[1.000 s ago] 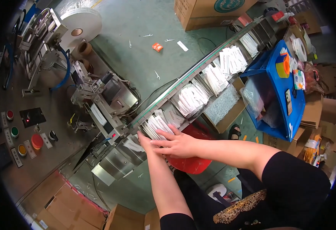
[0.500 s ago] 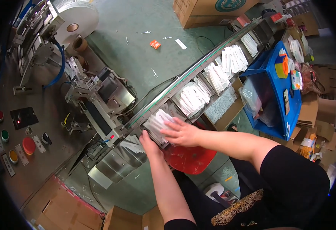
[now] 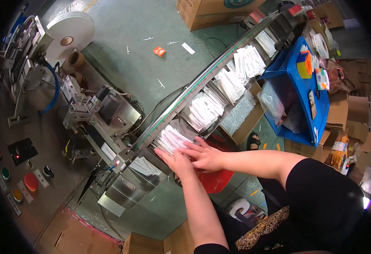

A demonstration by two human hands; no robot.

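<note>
Black short-sleeved top (image 3: 308, 228); right sleeve (image 3: 316, 186) loose, plain, ending near elbow; left sleeve (image 3: 211, 249) also black, its edge showing at bottom. Front carries band of gold-and-black lacy pattern (image 3: 264, 230), few small shiny round ornaments (image 3: 272, 247) below. Black trousers (image 3: 230, 222). Dark strapped open sandal (image 3: 253, 141). Hands (image 3: 210, 159) and forearms (image 3: 261, 162) bare.

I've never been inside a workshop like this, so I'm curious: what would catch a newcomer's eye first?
Probably the left hand and right hand near the middle, close together at a pile of white packets. Next, the long metal track slanting toward the upper right, with more packet piles alongside. Then the bright blue plastic bin at right, and the red button at lower left.
</note>
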